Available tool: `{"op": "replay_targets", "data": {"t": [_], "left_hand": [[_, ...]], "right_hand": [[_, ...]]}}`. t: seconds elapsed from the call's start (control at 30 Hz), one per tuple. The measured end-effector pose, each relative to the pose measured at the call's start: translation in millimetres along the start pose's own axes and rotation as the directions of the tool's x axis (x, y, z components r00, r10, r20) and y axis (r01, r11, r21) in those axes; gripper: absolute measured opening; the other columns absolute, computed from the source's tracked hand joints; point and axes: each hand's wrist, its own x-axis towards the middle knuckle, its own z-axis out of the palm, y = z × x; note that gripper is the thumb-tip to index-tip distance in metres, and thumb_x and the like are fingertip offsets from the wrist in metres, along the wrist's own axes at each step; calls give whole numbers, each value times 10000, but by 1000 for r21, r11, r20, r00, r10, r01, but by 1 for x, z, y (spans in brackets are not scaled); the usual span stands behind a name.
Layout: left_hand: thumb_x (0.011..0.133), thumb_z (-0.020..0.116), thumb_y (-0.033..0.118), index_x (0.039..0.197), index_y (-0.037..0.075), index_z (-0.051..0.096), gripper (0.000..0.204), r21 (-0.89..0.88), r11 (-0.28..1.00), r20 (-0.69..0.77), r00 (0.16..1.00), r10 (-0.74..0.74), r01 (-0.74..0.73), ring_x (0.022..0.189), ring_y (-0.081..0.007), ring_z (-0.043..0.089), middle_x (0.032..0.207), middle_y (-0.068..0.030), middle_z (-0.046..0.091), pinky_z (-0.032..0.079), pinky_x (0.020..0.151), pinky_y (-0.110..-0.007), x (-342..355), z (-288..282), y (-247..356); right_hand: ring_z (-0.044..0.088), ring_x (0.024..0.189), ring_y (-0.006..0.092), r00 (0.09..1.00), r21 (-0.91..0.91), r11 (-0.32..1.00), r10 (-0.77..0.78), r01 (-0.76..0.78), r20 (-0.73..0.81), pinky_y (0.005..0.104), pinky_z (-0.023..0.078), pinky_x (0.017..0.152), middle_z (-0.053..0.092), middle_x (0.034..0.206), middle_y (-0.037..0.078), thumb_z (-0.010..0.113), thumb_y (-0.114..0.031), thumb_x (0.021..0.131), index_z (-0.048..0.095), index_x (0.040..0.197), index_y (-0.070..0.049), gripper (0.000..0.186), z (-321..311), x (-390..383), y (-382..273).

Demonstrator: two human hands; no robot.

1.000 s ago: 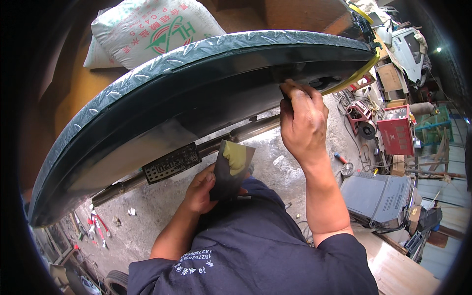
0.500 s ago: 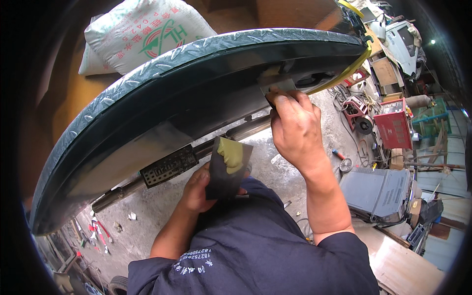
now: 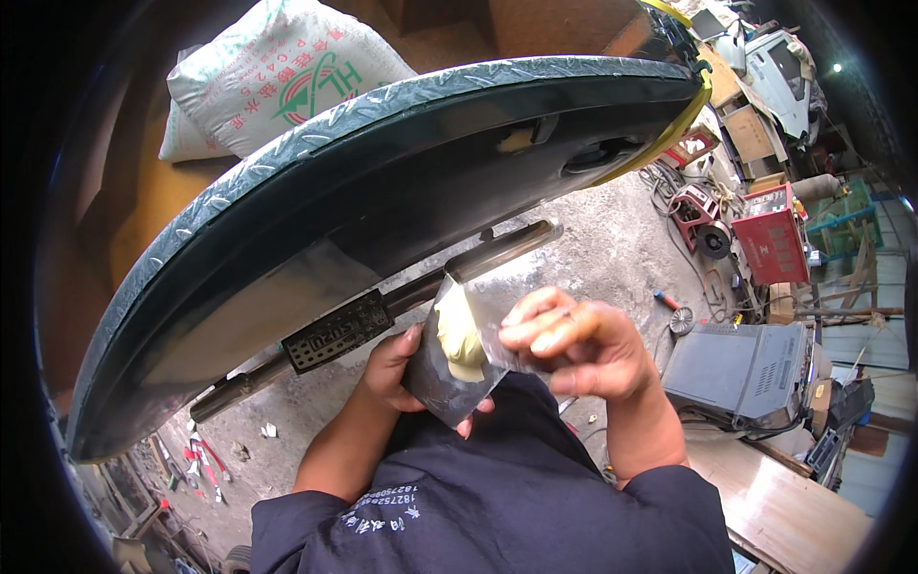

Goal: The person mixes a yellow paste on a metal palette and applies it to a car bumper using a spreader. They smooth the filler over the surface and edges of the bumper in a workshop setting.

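The left hand (image 3: 386, 373) curls in a grip while, near it, the right hand (image 3: 593, 346) pinches.

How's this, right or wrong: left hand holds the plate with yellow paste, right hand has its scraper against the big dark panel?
Wrong on the scraper: head view shows the right hand holding it at the paste, off the panel. Left hand and plate stand.

– What is the left hand (image 3: 394, 371) holding?
– A flat, dark, four-cornered plate (image 3: 435, 381) carrying a mound of pale-yellow paste (image 3: 461, 340).
– And the right hand (image 3: 585, 349)?
– A thin, flat, greyish spreader (image 3: 498, 348), at the paste's right side.
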Motion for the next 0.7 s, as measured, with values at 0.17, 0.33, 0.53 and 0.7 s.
{"op": "replay_targets", "data": {"t": [0.17, 0.33, 0.53, 0.7], "left_hand": [[1041, 417, 540, 1567, 38, 241, 748, 41, 983, 4, 984, 180, -180, 1272, -549, 517, 1474, -317, 423, 550, 847, -688, 7, 24, -3], [1028, 419, 572, 1568, 84, 286, 740, 302, 924, -180, 938, 296, -234, 1277, -546, 511, 1496, -248, 430, 530, 843, -732, 9, 30, 2], [1027, 421, 570, 1584, 62, 219, 781, 269, 947, -210, 949, 236, -177, 1335, -537, 461, 1538, -271, 369, 512, 911, -714, 0, 27, -4], [1029, 410, 569, 1586, 34, 197, 802, 232, 958, -183, 960, 212, -167, 1351, -513, 458, 1544, -283, 355, 513, 939, -689, -7, 18, -3]], "right_hand": [[619, 1133, 317, 979, -816, 541, 113, -204, -170, 406, 492, 990, 705, 1190, 135, 700, -34, 822, 693, 1171, -20, 349, -26, -5, 0], [553, 1188, 347, 899, -941, 76, -280, -330, -338, 453, 402, 1038, 669, 1265, 118, 658, -40, 856, 641, 1234, -71, 380, -34, 10, 18], [539, 1203, 326, 826, -910, -29, -431, -414, -362, 465, 397, 1005, 671, 1273, 74, 662, -62, 857, 625, 1236, -95, 382, -41, 41, 37], [551, 1199, 328, 796, -899, -21, -473, -438, -377, 481, 419, 986, 687, 1223, 88, 672, -57, 844, 642, 1204, -85, 363, -48, 55, 39]]}}
